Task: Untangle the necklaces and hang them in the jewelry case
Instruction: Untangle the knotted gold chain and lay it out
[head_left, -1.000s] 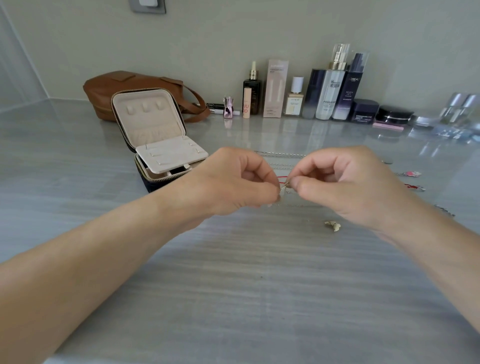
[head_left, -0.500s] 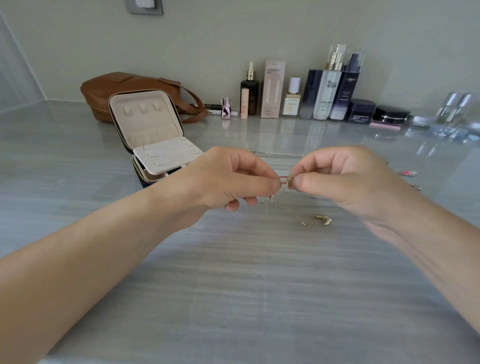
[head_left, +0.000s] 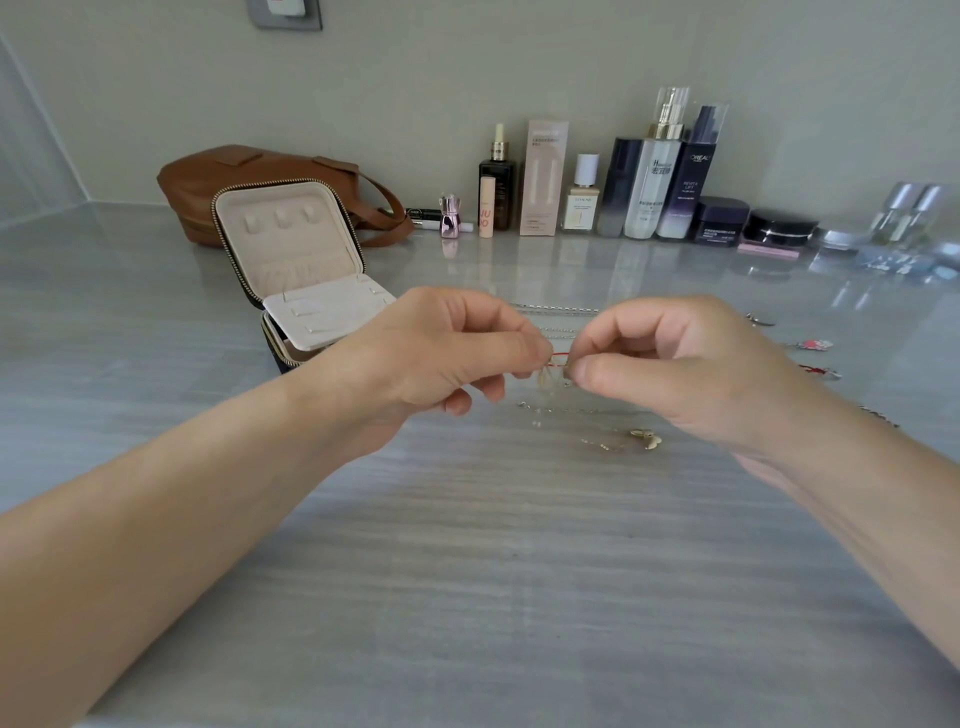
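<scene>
My left hand (head_left: 441, 353) and my right hand (head_left: 680, 364) meet above the middle of the grey counter, each pinching the tangled necklaces (head_left: 556, 364), a thin red cord mixed with fine gold chain. More gold chain with a small gold pendant (head_left: 644, 438) trails on the counter below my right hand. Silver chains (head_left: 556, 310) lie just behind my hands. The jewelry case (head_left: 291, 260) stands open at the left, its cream lid upright, with three hooks near the top; its base is partly hidden by my left hand.
A brown leather bag (head_left: 234, 182) lies behind the case. A row of cosmetic bottles and jars (head_left: 644, 182) lines the back wall. Small pink and red charms (head_left: 815, 344) and other chain ends lie at the right.
My left hand's lower fingers have uncurled a little while both pinches stay together. More gold chain and the pendant now lie visible on the counter below my right hand.
</scene>
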